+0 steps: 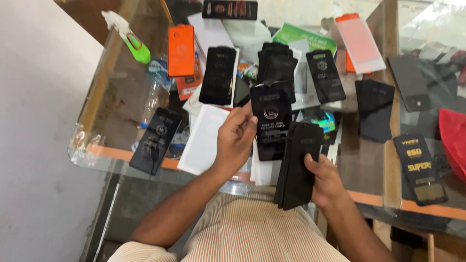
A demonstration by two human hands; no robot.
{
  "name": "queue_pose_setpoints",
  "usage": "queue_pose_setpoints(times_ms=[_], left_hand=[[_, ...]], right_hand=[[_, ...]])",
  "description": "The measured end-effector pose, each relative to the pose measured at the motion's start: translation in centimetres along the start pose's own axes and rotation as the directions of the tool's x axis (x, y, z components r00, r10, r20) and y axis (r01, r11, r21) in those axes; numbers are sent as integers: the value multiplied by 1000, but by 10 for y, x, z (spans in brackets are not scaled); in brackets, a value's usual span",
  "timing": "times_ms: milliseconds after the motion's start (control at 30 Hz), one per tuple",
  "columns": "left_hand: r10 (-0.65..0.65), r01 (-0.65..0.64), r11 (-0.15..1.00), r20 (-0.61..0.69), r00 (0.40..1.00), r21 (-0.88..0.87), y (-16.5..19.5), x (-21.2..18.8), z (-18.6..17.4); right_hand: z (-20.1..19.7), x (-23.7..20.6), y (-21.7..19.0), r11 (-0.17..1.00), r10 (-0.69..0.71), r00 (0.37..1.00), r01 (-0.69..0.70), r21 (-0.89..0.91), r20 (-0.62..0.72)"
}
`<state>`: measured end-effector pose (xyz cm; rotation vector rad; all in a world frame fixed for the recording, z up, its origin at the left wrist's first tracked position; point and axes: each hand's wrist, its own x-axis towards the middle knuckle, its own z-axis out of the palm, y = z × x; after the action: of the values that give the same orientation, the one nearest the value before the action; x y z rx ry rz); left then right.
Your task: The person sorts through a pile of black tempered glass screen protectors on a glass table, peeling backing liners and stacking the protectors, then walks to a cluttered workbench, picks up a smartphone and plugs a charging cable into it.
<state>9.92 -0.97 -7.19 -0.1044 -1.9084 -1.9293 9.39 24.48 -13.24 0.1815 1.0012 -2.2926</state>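
— What is the left hand (236, 140) doing?

— It pinches a single black packet (271, 121), flat and upright, by its left edge, with the thumb on the printed front and the fingers curled behind. The packet is held above the near edge of the glass surface (121, 111), just in front of the person's chest.

— And the right hand (325, 182)?

— It is closed around a stack of black packets (298, 165), gripping the stack from its right side, thumb across the front. The stack stands on end, leaning a little, and its top corner sits just beside the lower right of the single packet; whether the two touch, I cannot tell.

— What lies about them?

— The surface is strewn with similar flat packets. An orange packet (181, 50) lies at the far left, with a green and white spray bottle (130, 38) beside it near the wooden edge. A black packet (218, 75) rests on white card in the middle, and another black packet (325, 75) lies to the right of a dark pile. A white sleeve (204, 138) lies just left of the left hand. Near the left corner a dark packet (156, 140) overhangs the edge. At the far right a black packet with yellow print (420, 167) lies flat, close to something red (454, 140) cut off by the frame.

— And the person?

— Only forearms and a striped shirt (242, 228) show.
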Motion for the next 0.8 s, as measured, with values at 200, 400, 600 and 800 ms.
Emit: queue_pose_setpoints(times_ms=[200,400,600,800], left_hand=[[-126,141,968,81,989,-207,-19,-10,0],[-31,34,998,73,997,-44,-25,-25,-6],[-11,11,1000,48,999,-4,-26,-27,-4],[-153,141,988,238,959,68,-15,-29,-11]], right_hand=[[6,0,2,998,35,994,-40,-47,-106],[4,-7,7,998,-11,997,6,-59,-81],[5,-9,8,996,-85,995,83,-45,-48],[14,-14,5,986,-95,992,82,-147,-82]])
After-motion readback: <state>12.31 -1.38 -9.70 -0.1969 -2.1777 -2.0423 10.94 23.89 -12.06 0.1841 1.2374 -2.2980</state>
